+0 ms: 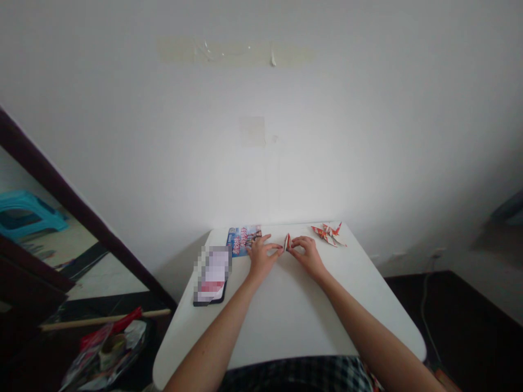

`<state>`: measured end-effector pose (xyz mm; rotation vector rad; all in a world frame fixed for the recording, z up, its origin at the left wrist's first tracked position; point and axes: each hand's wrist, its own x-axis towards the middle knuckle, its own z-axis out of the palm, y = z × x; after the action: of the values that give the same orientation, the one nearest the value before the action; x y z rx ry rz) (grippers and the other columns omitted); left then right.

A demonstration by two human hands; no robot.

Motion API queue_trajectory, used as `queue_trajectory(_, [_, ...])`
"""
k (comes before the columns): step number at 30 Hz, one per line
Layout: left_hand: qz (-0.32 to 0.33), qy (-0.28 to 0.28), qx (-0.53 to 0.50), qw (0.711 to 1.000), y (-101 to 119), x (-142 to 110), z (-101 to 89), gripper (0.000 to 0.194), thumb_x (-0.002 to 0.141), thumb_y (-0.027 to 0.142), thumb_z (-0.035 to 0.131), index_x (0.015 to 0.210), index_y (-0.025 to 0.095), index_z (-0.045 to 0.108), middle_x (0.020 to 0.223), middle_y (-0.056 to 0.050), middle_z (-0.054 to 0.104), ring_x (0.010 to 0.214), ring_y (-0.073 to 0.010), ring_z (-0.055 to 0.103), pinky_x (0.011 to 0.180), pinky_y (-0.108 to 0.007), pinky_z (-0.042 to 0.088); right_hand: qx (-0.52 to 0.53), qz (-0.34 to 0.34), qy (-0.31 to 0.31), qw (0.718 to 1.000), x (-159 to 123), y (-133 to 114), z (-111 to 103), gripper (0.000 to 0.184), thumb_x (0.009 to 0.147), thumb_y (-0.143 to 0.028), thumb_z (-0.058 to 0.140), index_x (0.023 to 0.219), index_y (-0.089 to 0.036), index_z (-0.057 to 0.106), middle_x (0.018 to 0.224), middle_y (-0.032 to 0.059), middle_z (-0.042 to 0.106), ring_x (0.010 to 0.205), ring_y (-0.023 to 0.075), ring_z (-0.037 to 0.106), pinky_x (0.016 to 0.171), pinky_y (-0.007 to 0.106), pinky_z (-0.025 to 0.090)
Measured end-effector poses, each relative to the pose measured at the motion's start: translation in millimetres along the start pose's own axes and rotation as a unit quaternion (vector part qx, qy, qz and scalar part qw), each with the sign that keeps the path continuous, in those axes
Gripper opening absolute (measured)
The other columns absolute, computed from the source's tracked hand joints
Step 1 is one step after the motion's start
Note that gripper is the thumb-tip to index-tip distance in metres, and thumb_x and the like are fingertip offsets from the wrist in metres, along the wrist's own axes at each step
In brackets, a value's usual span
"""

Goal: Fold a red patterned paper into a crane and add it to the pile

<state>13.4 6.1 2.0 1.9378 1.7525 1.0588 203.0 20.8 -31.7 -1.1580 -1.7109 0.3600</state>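
Both my hands rest on a white table (pixel 286 316) near its far edge. Between them stands a small folded piece of red-and-white patterned paper (pixel 286 242). My left hand (pixel 261 256) pinches its left side with thumb and forefinger, the other fingers spread. My right hand (pixel 307 253) pinches its right side with fingers curled. A finished folded paper crane (pixel 329 234) of the same red-and-white paper lies to the right of my right hand.
A blue printed leaflet (pixel 243 239) lies behind my left hand. A phone (pixel 212 275) in a dark case sits at the table's left edge. A white wall rises right behind the table. Bags (pixel 104 348) and a stick lie on the dark floor, left.
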Motion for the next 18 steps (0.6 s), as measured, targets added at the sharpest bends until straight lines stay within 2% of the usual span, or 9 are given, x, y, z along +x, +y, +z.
queue_trajectory(4, [-0.001,-0.01,0.006,1.0,2.3,-1.1,1.1,0.007,0.082,0.027,0.081,0.088,0.03,0.084,0.145,-0.005,0.064,0.146,-0.0366,0.043,0.122,-0.075,0.017,0.011,-0.006,-0.005,1.0,-0.3,0.2,0.4,0.02,0.087,-0.045,0.074,0.084,-0.026,0.076,0.106,0.0075,0.076,0.11,0.0269,0.065,0.103,0.046,0.045])
queue_trajectory(11, [0.006,0.007,0.004,1.0,-3.0,-1.1,3.8,0.006,0.086,0.025,0.077,0.087,0.028,0.083,0.144,-0.006,0.064,0.144,-0.0343,0.045,0.119,-0.076,0.019,0.045,0.004,-0.028,0.999,0.3,-2.0,-0.7,0.014,0.086,-0.042,0.075,0.085,-0.028,0.077,0.109,0.0062,0.078,0.118,0.0289,0.061,0.108,0.05,0.043])
queue_trajectory(18, [0.009,0.002,0.008,1.0,-3.6,-2.3,3.7,0.008,0.085,0.026,0.078,0.089,0.03,0.083,0.144,-0.006,0.063,0.145,-0.035,0.043,0.119,-0.076,0.019,0.05,0.055,-0.059,0.995,-0.7,-7.1,-2.8,0.013,0.087,-0.039,0.074,0.088,-0.027,0.079,0.107,0.0073,0.077,0.129,0.0296,0.059,0.113,0.049,0.042])
